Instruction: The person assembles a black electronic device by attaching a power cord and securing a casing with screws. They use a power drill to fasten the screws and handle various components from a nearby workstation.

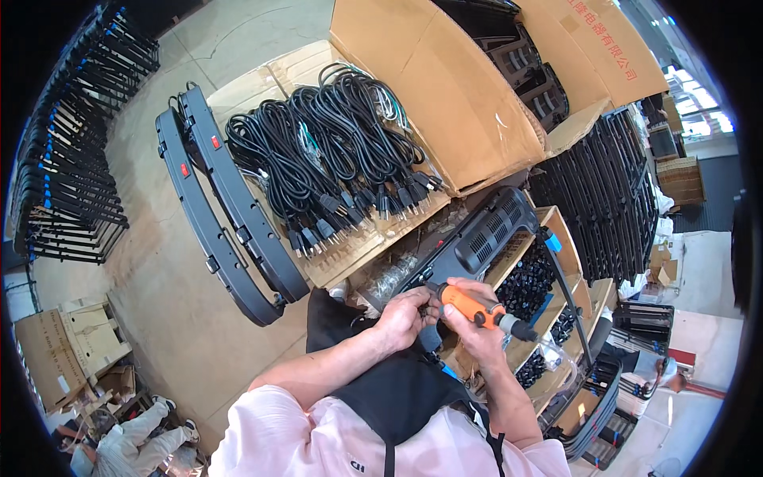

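My right hand (pixel 477 334) is wrapped round an orange and black power screwdriver (pixel 470 305), with a hose at its rear end. The screwdriver's front end points left, toward my left hand. The fingers of my left hand (pixel 407 319) are pinched together at the near edge of a long black plastic housing (pixel 486 235). What they pinch is hidden. The housing has vent slots and lies tilted in front of me, its near end beside both hands.
Black power cords (pixel 326 159) with plugs lie bundled on cardboard. Two long black housings (pixel 218 199) with red switches stand left of them. A cardboard box (pixel 445 95) is beyond. Wooden bins (pixel 556 381) of small black parts are at right. Another person (pixel 131 445) is lower left.
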`<act>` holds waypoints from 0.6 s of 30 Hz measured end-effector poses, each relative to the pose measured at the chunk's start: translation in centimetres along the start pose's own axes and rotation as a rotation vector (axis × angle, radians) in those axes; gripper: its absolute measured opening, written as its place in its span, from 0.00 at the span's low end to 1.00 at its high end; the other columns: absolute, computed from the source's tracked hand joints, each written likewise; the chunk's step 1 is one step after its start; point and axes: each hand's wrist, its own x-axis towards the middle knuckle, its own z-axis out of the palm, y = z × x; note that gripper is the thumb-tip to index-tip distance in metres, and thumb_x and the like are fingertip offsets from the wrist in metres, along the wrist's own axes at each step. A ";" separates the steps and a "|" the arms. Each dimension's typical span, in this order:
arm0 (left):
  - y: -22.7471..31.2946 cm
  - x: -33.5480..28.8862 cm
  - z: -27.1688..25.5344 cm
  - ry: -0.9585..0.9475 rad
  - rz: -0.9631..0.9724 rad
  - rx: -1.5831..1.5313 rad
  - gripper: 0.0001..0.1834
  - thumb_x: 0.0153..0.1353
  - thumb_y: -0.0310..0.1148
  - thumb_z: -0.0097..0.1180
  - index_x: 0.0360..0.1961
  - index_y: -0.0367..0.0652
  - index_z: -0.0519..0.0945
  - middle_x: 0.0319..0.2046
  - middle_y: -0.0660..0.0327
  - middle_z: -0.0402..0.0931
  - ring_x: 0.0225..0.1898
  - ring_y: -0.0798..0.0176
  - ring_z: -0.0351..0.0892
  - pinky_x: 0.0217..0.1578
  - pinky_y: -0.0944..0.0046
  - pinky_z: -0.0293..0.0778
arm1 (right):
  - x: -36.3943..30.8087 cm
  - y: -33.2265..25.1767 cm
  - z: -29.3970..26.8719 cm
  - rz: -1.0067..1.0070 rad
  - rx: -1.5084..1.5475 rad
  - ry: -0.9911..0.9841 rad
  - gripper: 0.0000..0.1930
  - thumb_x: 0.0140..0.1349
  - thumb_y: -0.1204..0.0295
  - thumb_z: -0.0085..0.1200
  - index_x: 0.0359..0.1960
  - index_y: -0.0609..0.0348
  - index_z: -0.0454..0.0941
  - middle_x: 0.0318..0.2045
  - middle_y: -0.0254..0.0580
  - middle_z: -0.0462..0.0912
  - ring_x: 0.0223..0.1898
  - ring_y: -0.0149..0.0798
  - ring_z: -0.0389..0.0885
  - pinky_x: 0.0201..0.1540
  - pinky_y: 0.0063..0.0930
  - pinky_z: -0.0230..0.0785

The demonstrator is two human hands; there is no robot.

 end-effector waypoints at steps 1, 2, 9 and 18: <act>-0.3 0.0 -0.3 -0.006 -0.009 0.027 0.15 0.82 0.30 0.44 0.59 0.37 0.80 0.45 0.60 0.83 0.44 0.63 0.82 0.48 0.59 0.80 | 0.2 -0.1 0.2 -0.038 -0.061 -0.030 0.20 0.64 0.80 0.68 0.57 0.63 0.78 0.59 0.50 0.85 0.61 0.42 0.84 0.66 0.37 0.76; -0.8 0.0 -0.5 -0.008 -0.017 0.045 0.15 0.82 0.29 0.43 0.60 0.37 0.80 0.48 0.59 0.83 0.47 0.62 0.83 0.50 0.58 0.81 | 0.3 -0.7 0.5 0.018 -0.088 -0.015 0.18 0.63 0.79 0.69 0.53 0.62 0.81 0.59 0.51 0.86 0.59 0.41 0.86 0.64 0.36 0.78; -0.1 -1.8 1.9 0.043 -0.079 0.052 0.15 0.82 0.27 0.42 0.59 0.35 0.78 0.52 0.54 0.83 0.52 0.57 0.86 0.54 0.56 0.84 | 0.8 0.0 1.0 0.015 -0.138 -0.034 0.20 0.62 0.78 0.70 0.55 0.60 0.81 0.58 0.50 0.87 0.57 0.41 0.88 0.61 0.36 0.81; 0.1 -0.6 1.4 -0.012 -0.209 0.146 0.16 0.84 0.33 0.42 0.61 0.37 0.77 0.49 0.58 0.81 0.48 0.62 0.83 0.51 0.58 0.81 | -7.5 -4.0 -4.5 0.140 0.146 0.434 0.32 0.55 0.76 0.72 0.63 0.64 0.74 0.56 0.51 0.85 0.60 0.44 0.84 0.65 0.42 0.75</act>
